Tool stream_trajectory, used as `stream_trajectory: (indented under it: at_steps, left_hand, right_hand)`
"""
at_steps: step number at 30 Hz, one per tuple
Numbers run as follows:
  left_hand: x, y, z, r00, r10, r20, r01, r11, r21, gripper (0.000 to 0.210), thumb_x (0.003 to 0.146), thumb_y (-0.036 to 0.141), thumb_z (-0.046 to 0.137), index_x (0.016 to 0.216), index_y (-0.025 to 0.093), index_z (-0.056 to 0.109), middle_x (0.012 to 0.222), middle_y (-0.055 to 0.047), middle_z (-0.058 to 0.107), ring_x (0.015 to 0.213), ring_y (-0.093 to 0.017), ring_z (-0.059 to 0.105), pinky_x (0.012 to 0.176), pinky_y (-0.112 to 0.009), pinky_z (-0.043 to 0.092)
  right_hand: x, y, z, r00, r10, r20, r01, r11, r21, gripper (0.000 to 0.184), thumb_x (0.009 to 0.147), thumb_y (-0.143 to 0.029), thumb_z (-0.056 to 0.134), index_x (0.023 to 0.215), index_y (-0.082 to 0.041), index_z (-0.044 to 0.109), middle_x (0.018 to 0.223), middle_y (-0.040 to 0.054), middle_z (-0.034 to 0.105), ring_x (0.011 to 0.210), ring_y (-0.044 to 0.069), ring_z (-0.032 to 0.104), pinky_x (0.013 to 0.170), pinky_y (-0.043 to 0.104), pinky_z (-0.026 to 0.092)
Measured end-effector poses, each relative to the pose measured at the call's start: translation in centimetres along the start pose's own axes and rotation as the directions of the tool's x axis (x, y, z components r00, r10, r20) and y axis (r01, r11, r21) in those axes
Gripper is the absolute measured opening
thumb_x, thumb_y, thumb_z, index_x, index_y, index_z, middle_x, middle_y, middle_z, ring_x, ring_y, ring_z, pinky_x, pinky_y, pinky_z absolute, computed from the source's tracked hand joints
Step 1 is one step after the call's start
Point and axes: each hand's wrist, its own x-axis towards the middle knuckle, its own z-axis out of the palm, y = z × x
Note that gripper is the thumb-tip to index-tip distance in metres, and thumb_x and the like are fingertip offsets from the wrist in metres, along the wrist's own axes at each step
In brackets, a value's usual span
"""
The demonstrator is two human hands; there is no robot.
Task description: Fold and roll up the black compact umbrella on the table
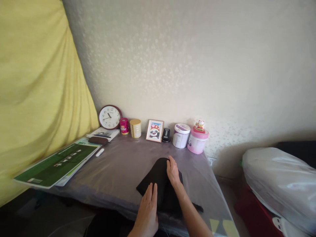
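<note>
- Black cloth (161, 177) lies on the table (118, 171) near its front edge, partly covered by both hands and the right forearm (191, 210); its full shape is unclear.
- Right hand (173, 171): fingers straight, flat against the cloth's right side, palm hidden.
- Left hand (148, 207): fingers extended at the near-left side; thumb hidden, contact uncertain.

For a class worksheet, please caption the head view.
Left hand and right hand at a black cloth on a table, clock and framed picture behind.
</note>
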Motion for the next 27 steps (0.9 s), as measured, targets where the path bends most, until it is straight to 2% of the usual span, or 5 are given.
stream_trajectory:
  at_steps: [5,12,17,22,27]
  left_hand:
    - [0.0,-0.4,0.4,0.999,0.027,-0.029,-0.027,1.0,0.004,0.094,0.054,0.002,0.04,0.141,0.012,0.007,0.15,-0.011,0.009,0.137,-0.024,0.01,0.111,-0.041,0.02]
    - [-0.1,0.0,-0.1,0.999,0.004,-0.037,-0.002,0.999,0.05,0.093,0.055,0.0,0.041,0.141,0.012,0.006,0.148,-0.014,0.018,0.136,-0.025,0.018,0.108,-0.038,0.024]
    - [-0.2,1.2,-1.1,0.997,-0.081,-0.013,0.082,0.973,0.216,0.094,0.057,-0.003,0.045,0.141,0.013,0.007,0.144,-0.018,0.028,0.131,-0.028,0.028,0.103,-0.037,0.029]
    - [-0.3,2.1,-1.7,0.992,-0.119,-0.042,0.127,0.945,0.301,0.094,0.059,0.003,0.049,0.141,0.018,0.006,0.136,-0.017,0.039,0.117,-0.033,0.043,0.094,-0.044,0.036]
    - [0.1,1.9,-1.9,0.988,-0.141,-0.057,0.152,0.902,0.404,0.095,0.06,0.002,0.049,0.141,0.023,0.003,0.128,-0.013,0.046,0.107,-0.032,0.05,0.089,-0.045,0.039]
  right_hand:
    - [-5.6,2.0,-0.7,1.0,0.012,0.008,-0.011,0.994,-0.11,0.044,0.087,-0.025,0.029,0.121,-0.008,0.05,0.123,0.019,0.055,0.116,0.026,0.05,0.095,0.043,0.041]
    - [-8.3,3.7,-7.0,0.996,0.066,0.06,-0.033,0.896,-0.444,0.042,0.084,-0.014,0.031,0.116,-0.012,0.057,0.128,0.0168,0.052,0.122,0.028,0.044,0.098,0.044,0.037]
    - [-7.8,1.5,-6.5,0.973,-0.094,0.213,0.16,0.935,-0.317,0.039,0.087,-0.019,0.035,0.12,-0.017,0.055,0.13,0.0092,0.052,0.125,0.023,0.042,0.1,0.039,0.036]
    - [-7.0,2.4,-5.8,0.988,0.053,0.142,-0.002,0.942,-0.336,0.037,0.083,-0.016,0.038,0.112,-0.014,0.06,0.124,0.0149,0.056,0.117,0.028,0.05,0.095,0.043,0.04]
    - [-5.9,3.8,-7.1,0.994,0.05,0.093,-0.043,0.997,-0.07,0.033,0.079,-0.025,0.04,0.097,-0.014,0.066,0.11,0.0131,0.064,0.105,0.024,0.058,0.094,0.036,0.042]
